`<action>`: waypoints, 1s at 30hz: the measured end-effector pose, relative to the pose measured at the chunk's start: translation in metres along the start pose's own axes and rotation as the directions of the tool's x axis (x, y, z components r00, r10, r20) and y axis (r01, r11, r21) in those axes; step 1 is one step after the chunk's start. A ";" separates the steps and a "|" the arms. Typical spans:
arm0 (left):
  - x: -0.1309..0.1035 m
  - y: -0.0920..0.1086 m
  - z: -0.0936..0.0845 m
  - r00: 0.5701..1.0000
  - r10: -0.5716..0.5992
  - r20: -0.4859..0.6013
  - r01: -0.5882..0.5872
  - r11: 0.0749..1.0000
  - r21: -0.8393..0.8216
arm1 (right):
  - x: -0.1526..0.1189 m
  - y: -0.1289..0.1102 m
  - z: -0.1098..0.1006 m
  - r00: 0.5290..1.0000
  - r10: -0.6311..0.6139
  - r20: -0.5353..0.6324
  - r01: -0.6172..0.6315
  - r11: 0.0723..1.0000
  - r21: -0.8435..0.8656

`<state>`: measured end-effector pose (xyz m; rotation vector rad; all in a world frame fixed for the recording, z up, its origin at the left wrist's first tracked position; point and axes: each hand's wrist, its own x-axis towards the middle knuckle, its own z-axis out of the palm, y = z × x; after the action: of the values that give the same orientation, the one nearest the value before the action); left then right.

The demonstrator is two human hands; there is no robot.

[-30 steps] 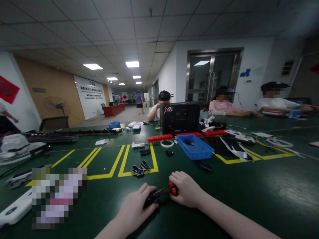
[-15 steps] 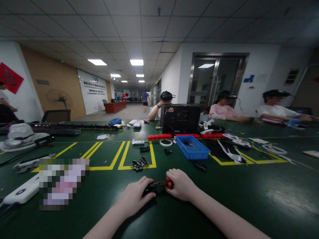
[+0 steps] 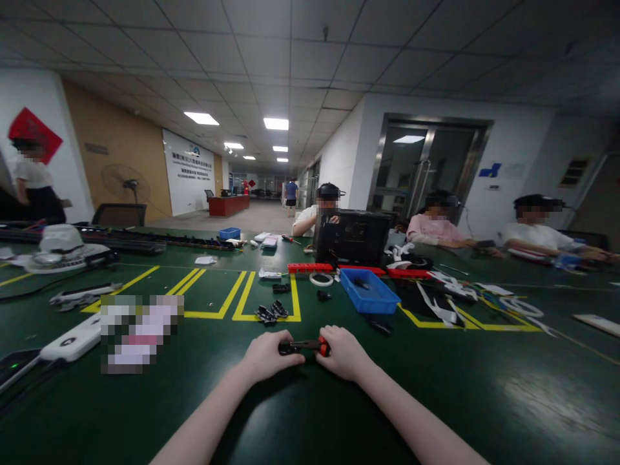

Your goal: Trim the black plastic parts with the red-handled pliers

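Note:
My right hand (image 3: 343,351) is closed around the red handles of a pair of pliers (image 3: 310,347), whose dark jaws point left. Between the thumb and fingers of my left hand (image 3: 270,354) is a small black part (image 3: 289,349), and the jaws reach up to it. Whether they bite on it I cannot tell. Just beyond my hands, black plastic pieces (image 3: 272,312) lie inside a yellow taped outline. A blue tray (image 3: 369,298) with a dark item in it stands farther right, and another black piece (image 3: 381,325) lies in front of it.
A white power strip (image 3: 72,339) and a blurred-out flat object (image 3: 145,332) lie at left. Behind the tray are red strips (image 3: 310,267), a white ring (image 3: 321,279) and a large black case (image 3: 353,237). Tangled white strips (image 3: 450,284) spread at right. Several people sit across the table.
The view has shifted and tilted slightly. My hands have come a little closer together, with the pliers and the black part still held. A person at far left now stands more fully in view.

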<state>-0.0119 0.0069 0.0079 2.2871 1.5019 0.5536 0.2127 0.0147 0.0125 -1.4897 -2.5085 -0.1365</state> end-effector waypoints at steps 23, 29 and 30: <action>-0.009 -0.003 -0.001 0.990 0.137 -0.014 -0.134 0.980 0.149 | 0.004 -0.009 -0.001 0.996 -0.069 -0.053 0.069 0.998 -0.008; -0.010 -0.002 -0.001 0.983 0.181 -0.009 -0.177 0.972 0.156 | 0.000 -0.008 -0.003 0.997 -0.059 -0.054 0.058 0.998 -0.011; -0.010 -0.002 0.000 0.983 0.186 -0.006 -0.183 0.971 0.155 | -0.001 -0.008 -0.003 0.997 -0.055 -0.054 0.054 0.998 -0.011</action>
<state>-0.0174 -0.0020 0.0060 2.5660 1.3933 0.5284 0.2063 0.0097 0.0156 -1.4024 -2.5100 -0.1959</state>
